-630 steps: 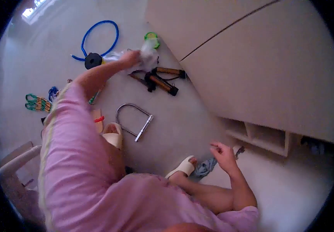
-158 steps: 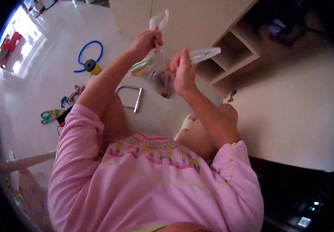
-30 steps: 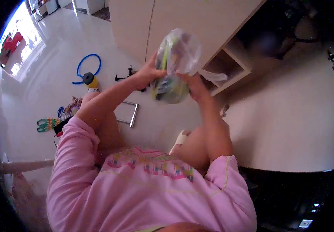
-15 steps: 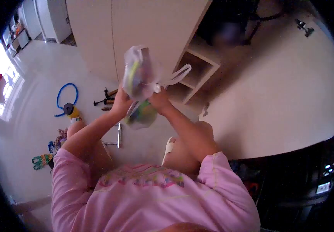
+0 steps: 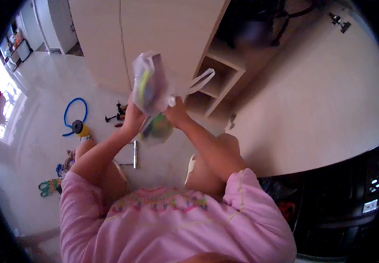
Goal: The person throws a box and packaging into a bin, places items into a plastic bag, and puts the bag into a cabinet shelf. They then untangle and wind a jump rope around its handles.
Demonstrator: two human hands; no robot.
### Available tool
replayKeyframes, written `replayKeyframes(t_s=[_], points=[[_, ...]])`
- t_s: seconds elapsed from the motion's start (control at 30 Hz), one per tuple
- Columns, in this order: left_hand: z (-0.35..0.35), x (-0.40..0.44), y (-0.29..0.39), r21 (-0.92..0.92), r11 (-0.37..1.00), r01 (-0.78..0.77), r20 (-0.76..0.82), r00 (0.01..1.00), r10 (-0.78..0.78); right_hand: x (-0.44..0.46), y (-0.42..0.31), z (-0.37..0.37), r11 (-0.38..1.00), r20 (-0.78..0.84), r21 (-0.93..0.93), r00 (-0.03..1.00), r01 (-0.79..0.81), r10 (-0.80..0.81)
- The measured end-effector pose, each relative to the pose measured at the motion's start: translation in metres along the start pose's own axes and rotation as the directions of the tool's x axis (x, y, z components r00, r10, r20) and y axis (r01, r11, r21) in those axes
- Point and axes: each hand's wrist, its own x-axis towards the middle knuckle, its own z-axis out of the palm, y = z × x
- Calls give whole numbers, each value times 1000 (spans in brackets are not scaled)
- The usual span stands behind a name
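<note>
At eight o'clock, a green-and-yellow cord net (image 5: 48, 188) lies on the floor (image 5: 27, 144). Near nine are a blue hose loop (image 5: 86, 109) and, touching or just beside it, a yellow spool (image 5: 82, 129) with a black top. A black-and-brown tool (image 5: 119, 115) lies between nine and ten, too small to name surely. The bar of a metal U-lock (image 5: 135, 154) shows toward eight, beside the left forearm.

Toward eleven, the clear plastic bag (image 5: 151, 85) is raised above the floor between both hands, a yellow-green strip showing inside. The left hand (image 5: 134, 116) is against its lower left side; its fingers go behind the plastic, so I cannot tell how tightly they press. The right hand (image 5: 177, 114) appears to pinch gathered white plastic at the bag's right edge, and a handle loop (image 5: 203, 81) sticks out toward twelve.

The step in hand looks like gathering the bag's neck; the next move would call for steady support from the left and a firm pinch from the right.

At one o'clock stands an open cabinet compartment (image 5: 231, 78).
</note>
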Motion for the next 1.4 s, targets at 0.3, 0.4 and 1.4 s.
replayKeyframes(t_s=[0.3,0.4,1.4], points=[[-35,41,57,-716,547,433,311,900,-306,29,-53,-68,55,215,963,873,-264,439],[-26,36,25,-667,602,440,435,885,-165,27,-51,-75,-43,122,993,920,-114,373],[-41,25,49,-790,329,518,475,856,-206,-10,61,-28,262,189,943,978,-204,83]])
